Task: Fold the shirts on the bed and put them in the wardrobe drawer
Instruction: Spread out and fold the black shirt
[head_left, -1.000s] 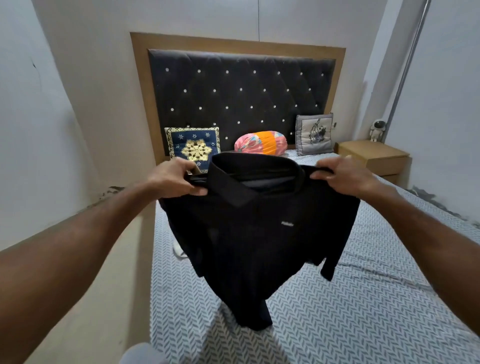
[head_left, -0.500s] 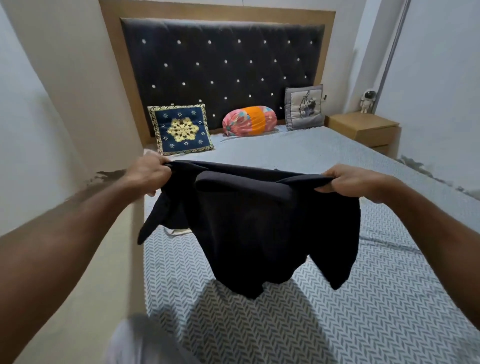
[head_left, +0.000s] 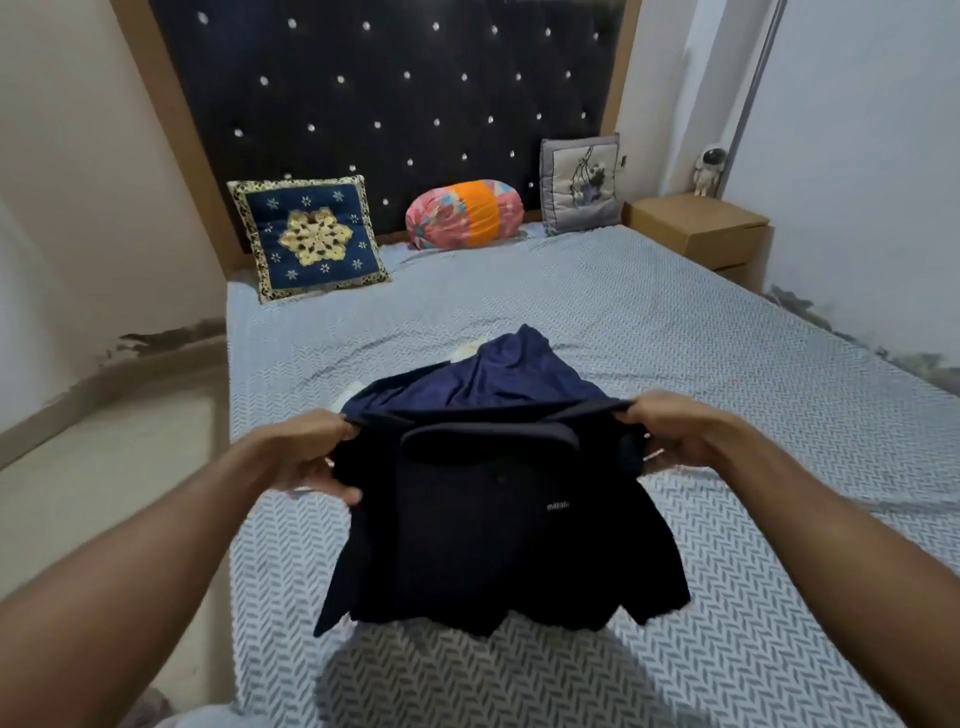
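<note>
1. Two hands: left hand (head_left: 311, 457), right hand (head_left: 670, 431).
2. One dark shirt (head_left: 493, 545).
3. Three cushions: blue cushion (head_left: 309, 236), orange roll cushion (head_left: 464, 212), grey cushion (head_left: 581, 183).
4. One bed (head_left: 675, 322).
5. One nightstand (head_left: 698, 228).
6. One small figurine (head_left: 709, 170), possibly an astronaut.

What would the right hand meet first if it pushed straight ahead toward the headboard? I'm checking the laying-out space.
Probably just bare bedsheet; the right hand, gripping the black shirt, has nothing ahead until the grey cushion. Depth is uncertain.
</note>
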